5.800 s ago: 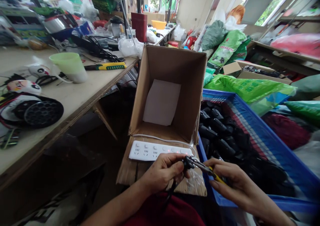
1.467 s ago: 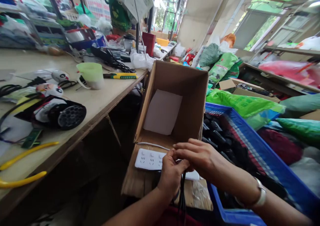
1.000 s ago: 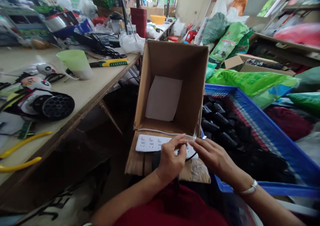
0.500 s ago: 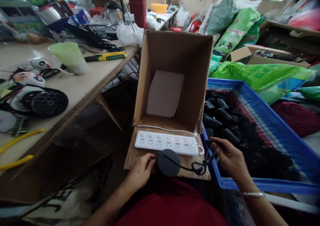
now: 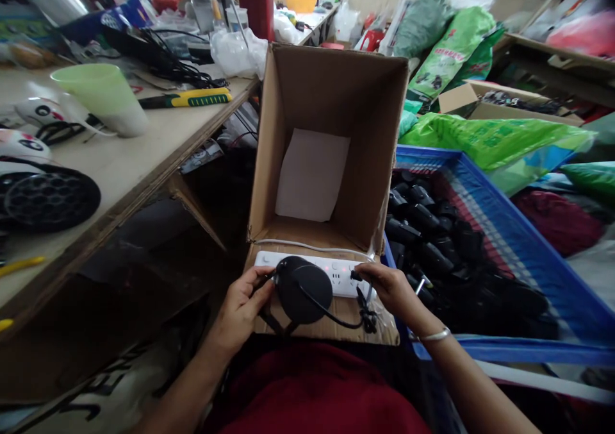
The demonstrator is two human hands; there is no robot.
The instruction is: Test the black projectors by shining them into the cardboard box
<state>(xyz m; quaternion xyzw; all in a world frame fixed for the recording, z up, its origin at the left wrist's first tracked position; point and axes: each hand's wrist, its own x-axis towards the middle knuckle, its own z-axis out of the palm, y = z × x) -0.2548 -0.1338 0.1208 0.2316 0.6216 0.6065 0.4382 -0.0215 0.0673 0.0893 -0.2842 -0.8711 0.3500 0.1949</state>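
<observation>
My left hand point(image 5: 239, 308) grips a round black lamp-like device point(image 5: 302, 290) by its left side and holds it just above the front flap of an open cardboard box point(image 5: 331, 100). From the device a black cord point(image 5: 336, 318) runs to its plug, pinched in my right hand point(image 5: 387, 286) at the right end of a white power strip point(image 5: 343, 274) with red lights. The strip lies on the box flap, partly hidden behind the device.
A blue crate point(image 5: 519, 248) full of black parts point(image 5: 432, 248) stands at the right, green bags point(image 5: 490, 145) behind it. The wooden workbench point(image 5: 139, 158) at left carries a green cup point(image 5: 103, 97), a yellow-handled tool point(image 5: 192, 99), cables and a round black lamp point(image 5: 45, 200).
Both hands rose toward the power strip: the left lifted the black device in front of it, and the right brought the cord's plug from beside the crate to the strip's right end.
</observation>
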